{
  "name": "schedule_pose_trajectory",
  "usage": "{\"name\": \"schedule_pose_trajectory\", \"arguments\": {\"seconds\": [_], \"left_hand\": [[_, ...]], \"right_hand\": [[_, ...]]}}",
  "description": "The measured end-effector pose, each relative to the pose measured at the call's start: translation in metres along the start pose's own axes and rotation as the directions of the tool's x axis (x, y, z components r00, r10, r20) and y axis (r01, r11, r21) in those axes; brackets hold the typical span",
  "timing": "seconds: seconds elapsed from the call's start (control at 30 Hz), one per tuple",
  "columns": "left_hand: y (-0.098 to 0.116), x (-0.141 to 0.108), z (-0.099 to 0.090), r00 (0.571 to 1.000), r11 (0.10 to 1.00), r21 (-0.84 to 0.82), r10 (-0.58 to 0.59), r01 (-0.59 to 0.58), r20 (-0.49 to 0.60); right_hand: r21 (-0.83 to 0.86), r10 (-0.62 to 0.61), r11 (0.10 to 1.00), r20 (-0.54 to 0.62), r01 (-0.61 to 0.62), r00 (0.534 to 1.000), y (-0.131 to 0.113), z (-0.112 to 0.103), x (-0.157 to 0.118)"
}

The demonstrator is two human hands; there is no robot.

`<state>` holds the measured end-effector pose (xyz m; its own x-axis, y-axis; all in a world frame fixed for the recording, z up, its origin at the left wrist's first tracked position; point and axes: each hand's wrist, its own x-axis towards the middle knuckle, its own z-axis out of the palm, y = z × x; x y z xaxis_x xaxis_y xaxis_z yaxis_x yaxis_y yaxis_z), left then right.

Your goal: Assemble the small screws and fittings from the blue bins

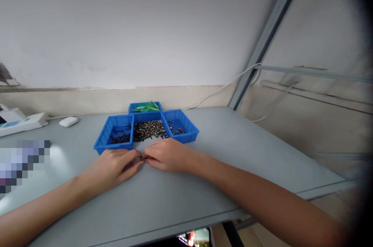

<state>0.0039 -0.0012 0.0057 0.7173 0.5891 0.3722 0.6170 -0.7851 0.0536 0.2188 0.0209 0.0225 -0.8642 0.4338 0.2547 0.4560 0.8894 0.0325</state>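
Just in front of the blue bins, my left hand [118,164] and my right hand [167,155] meet, thumb and forefinger of each pinched on a small dark, shiny metal part [142,158]. It looks like a screw, though the fingers cover most of it. In the left blue bin [100,142] lie dark screw-like pieces [121,138]. A heap of small metal parts [150,128] fills the middle tray behind my hands. Fewer such pieces [177,130] lie in the right blue bin [190,130].
Behind these, a blue bin [131,109] holds green slender items [147,107]. A white rounded case [68,122] and a power strip [25,122] lie at left on the grey table [247,153]. A lit screen [196,237] shows below the front edge; a metal post [266,41] rises at right.
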Motion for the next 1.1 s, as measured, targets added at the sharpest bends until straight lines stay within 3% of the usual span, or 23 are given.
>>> {"name": "schedule_pose_trajectory", "arguments": {"seconds": [0.6, 0.9, 1.1], "left_hand": [[0.001, -0.0015, 0.0, 0.991, 0.997, -0.063, 0.041, -0.05, -0.128], [0.0012, -0.001, -0.0015, 0.994, 0.998, -0.046, 0.04, -0.045, -0.099], [0.0006, -0.0014, -0.0022, 0.994, 0.999, -0.042, 0.028, -0.033, -0.109]], "right_hand": [[0.009, 0.023, 1.0, 0.035, -0.024, 0.999, -0.0052, -0.0037, 0.002], [0.013, 0.024, 1.0, 0.038, -0.025, 0.999, -0.0048, -0.0039, 0.0016], [-0.037, -0.022, 0.999, -0.03, 0.021, 0.999, -0.003, -0.0029, -0.0002]]}}
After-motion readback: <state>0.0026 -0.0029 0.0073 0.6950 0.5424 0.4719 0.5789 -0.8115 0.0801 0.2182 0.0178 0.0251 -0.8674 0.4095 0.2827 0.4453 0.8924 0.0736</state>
